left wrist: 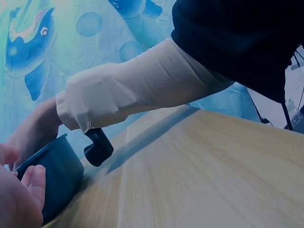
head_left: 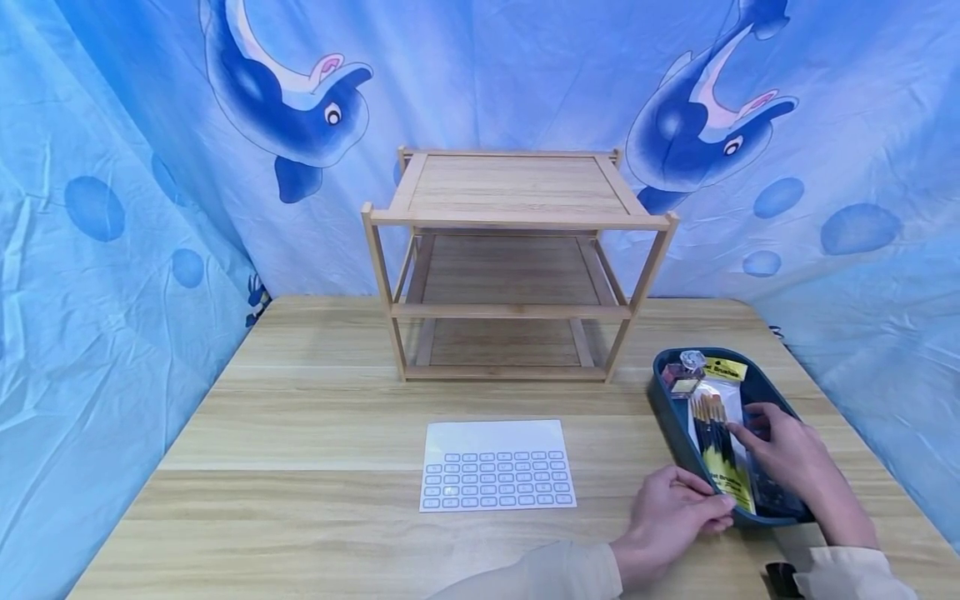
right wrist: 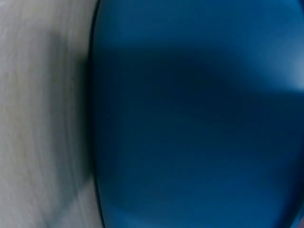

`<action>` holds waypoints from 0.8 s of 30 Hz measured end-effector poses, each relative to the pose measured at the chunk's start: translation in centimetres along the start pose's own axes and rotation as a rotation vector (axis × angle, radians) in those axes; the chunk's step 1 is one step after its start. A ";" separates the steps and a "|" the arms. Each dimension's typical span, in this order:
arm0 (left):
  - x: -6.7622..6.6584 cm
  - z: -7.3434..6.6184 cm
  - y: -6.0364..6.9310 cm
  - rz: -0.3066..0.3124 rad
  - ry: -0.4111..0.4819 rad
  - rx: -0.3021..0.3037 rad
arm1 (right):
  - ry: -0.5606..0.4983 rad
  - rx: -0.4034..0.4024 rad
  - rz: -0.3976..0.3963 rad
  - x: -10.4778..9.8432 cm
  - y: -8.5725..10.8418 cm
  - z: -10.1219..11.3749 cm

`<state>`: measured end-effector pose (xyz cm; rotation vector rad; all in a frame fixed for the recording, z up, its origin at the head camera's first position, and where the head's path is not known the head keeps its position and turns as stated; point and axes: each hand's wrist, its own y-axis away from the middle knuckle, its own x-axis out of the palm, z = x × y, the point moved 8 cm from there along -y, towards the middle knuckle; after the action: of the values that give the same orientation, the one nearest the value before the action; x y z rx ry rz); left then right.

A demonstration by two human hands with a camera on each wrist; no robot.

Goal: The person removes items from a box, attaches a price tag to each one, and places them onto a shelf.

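Note:
A dark blue bin (head_left: 671, 429) stands on the right of the table. My left hand (head_left: 675, 517) grips its near-left rim, with finger and thumb at the edge. Reaching into the bin from the right, my right hand (head_left: 791, 450) has its thumb at the edge of a paint brush pack (head_left: 722, 467) with yellow ends. Its fingertips are partly hidden, so a hold cannot be made out. A small pink bottle with a clear cap (head_left: 684, 375) lies at the bin's far end. Under the right hand is a dark item (head_left: 776, 496). The bin's wall (right wrist: 190, 142) fills most of the right wrist view.
A three-tier wooden shelf (head_left: 517, 308) stands at the back middle of the table. In front of it lies a white sheet (head_left: 495, 437) printed with rows of small boxes. A blue dolphin-patterned curtain (head_left: 480, 75) hangs behind and at both sides.

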<state>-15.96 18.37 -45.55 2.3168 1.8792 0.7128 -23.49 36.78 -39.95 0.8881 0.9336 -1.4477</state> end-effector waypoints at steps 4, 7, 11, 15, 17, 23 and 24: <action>0.2 0.3 -0.1 -0.021 0.073 -0.002 | -0.002 0.001 0.000 0.0 0.1 -0.1; 0.4 0.4 -0.2 -0.029 0.139 0.008 | 0.001 0.008 0.007 0.0 0.1 -0.2; 0.6 0.4 -0.2 -0.020 0.175 0.022 | 0.006 0.010 0.017 0.1 -0.1 -0.3; 0.8 0.3 -0.2 -0.022 0.171 0.027 | 0.018 0.007 0.033 0.2 -0.5 -0.3; 0.8 0.3 -0.2 -0.029 0.171 0.023 | 0.026 0.016 0.052 0.5 -0.6 -0.4; 0.9 0.4 -0.3 -0.045 0.168 0.008 | 0.024 0.050 0.086 1.2 -0.9 -0.9; 0.9 0.4 -0.4 -0.044 0.176 0.011 | 0.021 0.058 0.086 1.3 -0.9 -1.0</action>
<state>-15.98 19.41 -45.78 2.2797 2.0019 0.9308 -24.46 37.21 -41.49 0.9761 0.8623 -1.3998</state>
